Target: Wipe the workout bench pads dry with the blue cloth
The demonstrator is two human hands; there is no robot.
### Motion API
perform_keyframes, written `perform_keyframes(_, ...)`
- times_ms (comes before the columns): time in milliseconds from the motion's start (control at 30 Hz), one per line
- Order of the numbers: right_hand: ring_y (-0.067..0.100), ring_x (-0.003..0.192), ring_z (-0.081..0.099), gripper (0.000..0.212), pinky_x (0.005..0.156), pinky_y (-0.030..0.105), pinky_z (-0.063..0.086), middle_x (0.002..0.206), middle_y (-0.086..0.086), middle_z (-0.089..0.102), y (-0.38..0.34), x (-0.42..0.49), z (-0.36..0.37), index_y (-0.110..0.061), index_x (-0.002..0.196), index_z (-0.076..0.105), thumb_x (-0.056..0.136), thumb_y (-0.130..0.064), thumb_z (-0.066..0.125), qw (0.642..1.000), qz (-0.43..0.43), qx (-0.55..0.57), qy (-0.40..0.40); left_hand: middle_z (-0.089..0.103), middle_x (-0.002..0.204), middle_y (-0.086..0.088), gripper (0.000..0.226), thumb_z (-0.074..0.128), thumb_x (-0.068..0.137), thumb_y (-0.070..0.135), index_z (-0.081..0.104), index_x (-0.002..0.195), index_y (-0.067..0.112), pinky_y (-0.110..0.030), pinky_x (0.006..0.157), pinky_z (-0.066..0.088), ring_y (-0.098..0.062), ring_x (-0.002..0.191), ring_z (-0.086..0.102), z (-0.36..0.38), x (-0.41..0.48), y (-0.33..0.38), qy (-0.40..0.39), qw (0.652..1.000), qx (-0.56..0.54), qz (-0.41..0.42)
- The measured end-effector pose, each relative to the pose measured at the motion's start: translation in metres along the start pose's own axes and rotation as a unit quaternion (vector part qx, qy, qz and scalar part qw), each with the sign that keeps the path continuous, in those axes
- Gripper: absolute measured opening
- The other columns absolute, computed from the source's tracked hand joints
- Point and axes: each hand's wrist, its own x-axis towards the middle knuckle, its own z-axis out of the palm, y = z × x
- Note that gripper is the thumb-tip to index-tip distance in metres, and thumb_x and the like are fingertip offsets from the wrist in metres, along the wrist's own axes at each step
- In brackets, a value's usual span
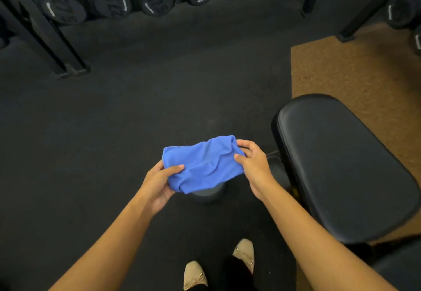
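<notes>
With blue cloth [202,165] pinched at either end by left hand [159,183] and right hand [252,163], above the floor just left of the bench pad [341,165], fold flat, carry right, wipe far-to-near in overlapping strokes.

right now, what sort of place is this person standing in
Most likely a gym's free-weight area: round black numbered dumbbells sit on a dark metal rack, a black padded workout bench stands at the right, and the floor is dark rubber-like matting.
</notes>
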Motion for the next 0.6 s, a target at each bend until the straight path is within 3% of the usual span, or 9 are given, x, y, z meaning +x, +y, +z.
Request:
perform_keyframes(333,0.022,0.099,0.061,0.034,0.08,0.03,0.049,0.109,0.01,0.064,0.089,0.072,0.014,-0.019,0.104,0.054,0.088,0.011,0.047,0.992,0.073,-0.099,0.014,0.065,0.101,-0.014,0.03,0.061,0.08,-0.009,0.06,0.107,0.005,-0.034,0.059,0.053,-0.027,0.084,0.064,-0.023,0.082,-0.068,0.163,0.985,0.052,-0.037)
perform_keyframes(467,0.022,0.103,0.058,0.036,0.086,0.031,0.048,0.116,0.011,0.061,0.089,0.075,0.012,-0.013,0.116,0.055,0.088,0.009,0.048,0.985,0.071,-0.156,-0.003,0.065,0.105,-0.011,0.041,0.067,0.078,-0.002,0.059,0.116,0.008,-0.041,0.074,0.053,-0.029,0.093,0.063,-0.034,0.092,-0.079,0.218,0.969,0.115,-0.031)
perform_keyframes(600,0.024,0.131,0.043,0.052,0.105,0.033,0.036,0.143,0.007,0.043,0.058,0.07,0.001,-0.015,0.143,0.038,0.094,-0.003,0.05,0.971,0.034,-0.236,-0.019,0.054,0.132,-0.013,0.078,0.075,0.067,0.022,0.043,0.137,0.012,-0.044,0.099,0.043,-0.031,0.117,0.054,-0.018,0.089,-0.058,0.218,0.933,0.286,0.002)
